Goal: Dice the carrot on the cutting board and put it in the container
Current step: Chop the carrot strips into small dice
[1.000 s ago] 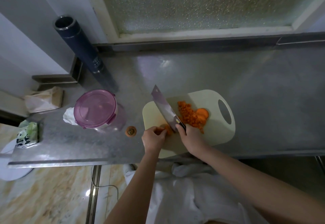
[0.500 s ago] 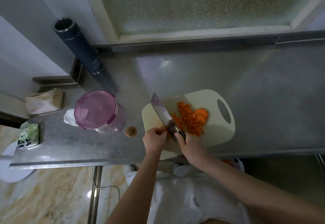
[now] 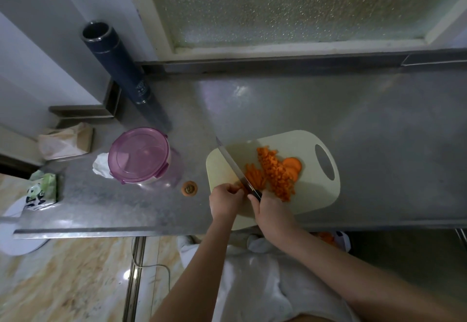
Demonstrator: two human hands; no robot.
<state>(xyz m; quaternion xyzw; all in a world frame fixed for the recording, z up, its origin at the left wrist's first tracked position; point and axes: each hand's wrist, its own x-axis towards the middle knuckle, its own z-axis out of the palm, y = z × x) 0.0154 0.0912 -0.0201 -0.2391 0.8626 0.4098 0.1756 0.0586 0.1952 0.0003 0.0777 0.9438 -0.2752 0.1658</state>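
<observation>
A cream cutting board (image 3: 310, 192) lies on the steel counter near its front edge. On it are a heap of diced carrot (image 3: 274, 170), a few round carrot slices (image 3: 293, 166) and a bunch of thin carrot strips (image 3: 254, 176). My right hand (image 3: 269, 206) grips the handle of a cleaver (image 3: 231, 161), its blade edge-down on the board just left of the strips. My left hand (image 3: 225, 199) has curled fingers on a small carrot piece beside the blade, mostly hidden. A round container with a pink lid (image 3: 139, 156), closed, stands left of the board.
A carrot end (image 3: 189, 188) lies on the counter (image 3: 379, 132) between container and board. A tall dark flask (image 3: 118, 69) stands at the back left. A crumpled white tissue (image 3: 101, 165), a paper bag (image 3: 64, 142) and a green packet (image 3: 41, 191) sit at the left.
The cleaver has turned from showing its flat side to standing edge-down, and shifted slightly left. More thin carrot strips now lie to the right of the blade. The left hand stays put.
</observation>
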